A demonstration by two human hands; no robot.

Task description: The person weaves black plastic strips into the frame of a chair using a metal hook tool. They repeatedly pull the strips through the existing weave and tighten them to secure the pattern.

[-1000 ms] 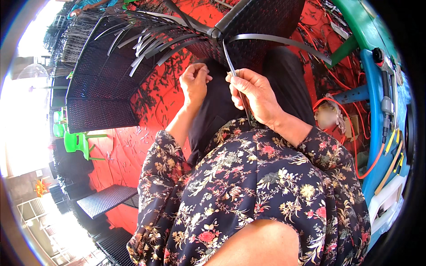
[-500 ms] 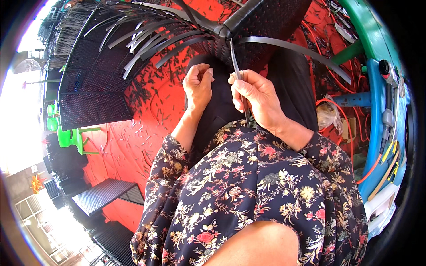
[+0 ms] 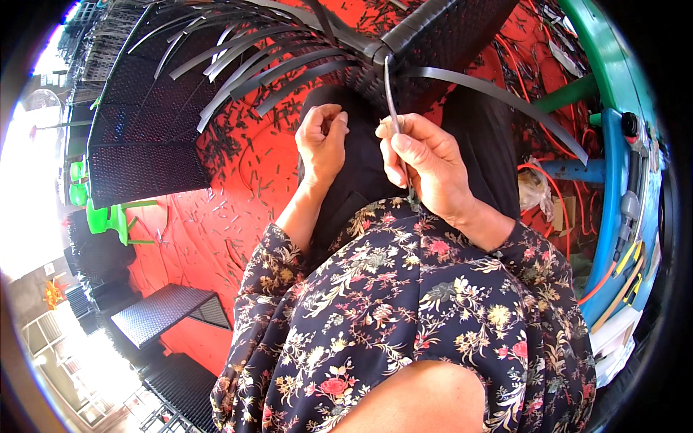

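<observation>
A black woven wicker frame (image 3: 447,36) rests over my lap, with several loose black strips (image 3: 253,68) fanning out from it to the left. My right hand (image 3: 426,162) grips one thin black strip (image 3: 390,90) that runs up to the frame's corner. My left hand (image 3: 323,141) is closed in a loose fist just left of it, over my black trousers; I cannot tell whether it pinches anything. I wear a dark floral top (image 3: 404,317).
A red floor mat (image 3: 216,224) is littered with cut strip ends. A large black woven panel (image 3: 144,137) stands at the left, with green plastic stools (image 3: 101,216) below it. More woven panels (image 3: 159,314) lie lower left. A teal and blue frame (image 3: 613,166) rises at right.
The frame and my hands sit lower and nearer in view. My right hand has pulled the thin strip further down toward me; my left hand has stayed closed beside it.
</observation>
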